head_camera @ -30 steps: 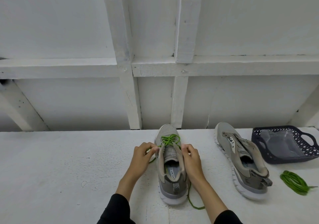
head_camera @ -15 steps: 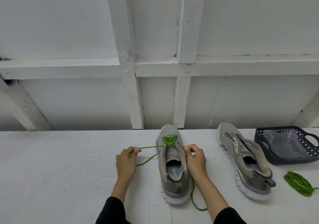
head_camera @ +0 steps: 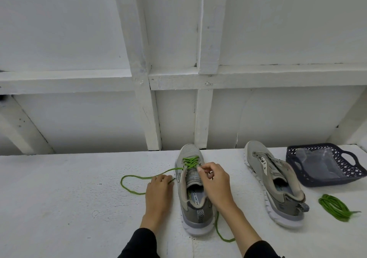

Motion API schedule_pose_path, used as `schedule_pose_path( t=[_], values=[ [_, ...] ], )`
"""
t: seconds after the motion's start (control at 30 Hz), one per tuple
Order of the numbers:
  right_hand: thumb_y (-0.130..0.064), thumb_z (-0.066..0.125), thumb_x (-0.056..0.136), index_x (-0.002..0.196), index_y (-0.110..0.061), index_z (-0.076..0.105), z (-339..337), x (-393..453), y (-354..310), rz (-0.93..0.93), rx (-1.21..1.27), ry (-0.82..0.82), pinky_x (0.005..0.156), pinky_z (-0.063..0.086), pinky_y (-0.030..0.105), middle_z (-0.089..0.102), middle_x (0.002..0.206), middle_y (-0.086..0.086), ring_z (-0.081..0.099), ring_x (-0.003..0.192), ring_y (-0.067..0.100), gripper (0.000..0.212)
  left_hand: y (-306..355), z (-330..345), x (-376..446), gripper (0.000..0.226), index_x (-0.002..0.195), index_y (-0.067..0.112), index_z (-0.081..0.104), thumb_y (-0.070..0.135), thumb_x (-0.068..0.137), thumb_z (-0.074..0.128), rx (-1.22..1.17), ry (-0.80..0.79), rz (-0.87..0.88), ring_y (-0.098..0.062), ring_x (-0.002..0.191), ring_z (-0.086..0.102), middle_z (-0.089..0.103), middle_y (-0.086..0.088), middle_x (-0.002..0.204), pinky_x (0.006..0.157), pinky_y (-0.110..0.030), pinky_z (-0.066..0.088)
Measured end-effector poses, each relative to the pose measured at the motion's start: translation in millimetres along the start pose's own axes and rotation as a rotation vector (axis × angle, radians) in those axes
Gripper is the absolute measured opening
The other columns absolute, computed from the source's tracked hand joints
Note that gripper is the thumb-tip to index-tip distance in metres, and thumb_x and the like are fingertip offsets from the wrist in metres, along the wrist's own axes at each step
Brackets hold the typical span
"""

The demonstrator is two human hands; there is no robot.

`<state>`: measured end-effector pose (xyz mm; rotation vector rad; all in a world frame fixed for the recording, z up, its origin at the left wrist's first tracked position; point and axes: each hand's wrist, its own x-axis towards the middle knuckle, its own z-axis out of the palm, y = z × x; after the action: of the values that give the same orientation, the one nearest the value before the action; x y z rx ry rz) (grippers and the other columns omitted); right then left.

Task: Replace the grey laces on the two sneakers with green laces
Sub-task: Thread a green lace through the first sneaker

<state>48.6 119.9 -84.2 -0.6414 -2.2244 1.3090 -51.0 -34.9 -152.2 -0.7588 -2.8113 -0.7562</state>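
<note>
**Green lace partly threaded on the near sneaker**

A white table (head_camera: pixel 59 208) is seen against a white panelled wall (head_camera: pixel 79 29). Two grey sneakers are set on it, toes toward the wall. The sneaker being laced (head_camera: pixel 193 194) stands in the middle, and a few crossings of the green lace (head_camera: pixel 190 162) are threaded through its eyelets nearest the toe; the rest of the tongue is bare. The second sneaker (head_camera: pixel 275 184) is placed to the right, well apart, with no lace seen in it. A dark blue basket (head_camera: pixel 325 180) is set just beside that shoe, near the right edge, with a clear plastic bag (head_camera: pixel 317 162) lying in it.

The left hand (head_camera: pixel 158 192) is laid palm down on the table just left of the laced sneaker, fingers relaxed, resting across the lace's left end, which is looped out over the table. The right hand (head_camera: pixel 215 180) is held over the tongue, thumb and fingers pinched at the lace by the right eyelets. The other end of the lace trails past the heel. A coiled spare green lace (head_camera: pixel 335 208) lies in front of the basket.
</note>
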Motion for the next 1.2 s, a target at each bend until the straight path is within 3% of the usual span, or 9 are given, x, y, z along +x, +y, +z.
schedule_pose_path(
  t=[0.13,0.23,0.33,0.47,0.63,0.83,1.2],
  values=[
    [-0.03,0.059,0.093,0.086,-0.021,0.068,-3,0,3,0.006,0.012,0.009,0.063,0.041,0.008,0.065,0.081,-0.007,0.058,0.075,0.003,0.015,3,-1,0,0.014,0.098,0.02,0.065,0.015,0.095,0.052,-0.031,-0.01,-0.019,-0.022,0.095,0.05,0.056,0.001,0.091,0.071,-0.03,0.033],
    [-0.024,0.058,0.094,0.079,-0.019,0.07,-6,4,7,0.128,0.103,0.03,0.06,0.039,0.007,0.067,0.073,-0.009,0.058,0.07,0.003,0.02,13,-6,-5,0.014,0.09,0.017,0.057,0.005,0.094,0.051,-0.191,0.121,-0.031,-0.018,0.084,0.047,0.052,0.004,0.089,0.071,-0.033,0.039],
    [-0.026,0.06,0.093,0.073,-0.019,0.07,-7,6,12,0.244,0.228,0.029,0.068,0.047,0.024,0.069,0.073,-0.006,0.061,0.073,0.009,0.023,36,-25,-4,0.014,0.091,0.02,0.051,0.01,0.099,0.045,-0.459,0.263,-0.079,-0.007,0.082,0.048,0.051,0.009,0.089,0.072,-0.026,0.039],
    [-0.029,0.063,0.091,0.074,-0.02,0.072,-5,6,17,0.303,0.313,0.042,0.076,0.053,0.036,0.072,0.076,-0.005,0.065,0.078,0.013,0.021,65,-52,13,0.011,0.096,0.017,0.064,0.014,0.098,0.054,-0.625,0.177,0.047,-0.003,0.086,0.058,0.063,0.01,0.09,0.075,-0.014,0.045],
    [-0.025,0.063,0.091,0.074,-0.014,0.073,-6,7,23,0.36,0.44,0.005,0.072,0.052,0.04,0.07,0.081,0.014,0.062,0.077,0.022,0.022,89,-58,25,0.011,0.092,0.017,0.075,0.012,0.09,0.065,-0.535,-0.051,0.067,0.009,0.078,0.061,0.068,0.016,0.083,0.074,-0.004,0.043],
    [-0.019,0.062,0.092,0.078,-0.005,0.073,-8,6,22,0.366,0.523,-0.003,0.069,0.051,0.032,0.07,0.083,0.017,0.061,0.076,0.02,0.023,93,-52,27,0.013,0.098,0.02,0.075,0.018,0.09,0.065,-0.323,-0.089,0.11,-0.008,0.085,0.064,0.073,0.007,0.095,0.078,-0.022,0.05],
    [-0.024,0.064,0.091,0.078,-0.003,0.073,-7,5,22,0.342,0.569,-0.031,0.072,0.05,0.037,0.066,0.086,0.027,0.06,0.076,0.024,0.026,93,-44,23,0.012,0.097,0.026,0.073,0.027,0.093,0.061,-0.343,-0.093,0.082,-0.005,0.083,0.062,0.07,0.013,0.092,0.077,-0.031,0.054]
  ],
)
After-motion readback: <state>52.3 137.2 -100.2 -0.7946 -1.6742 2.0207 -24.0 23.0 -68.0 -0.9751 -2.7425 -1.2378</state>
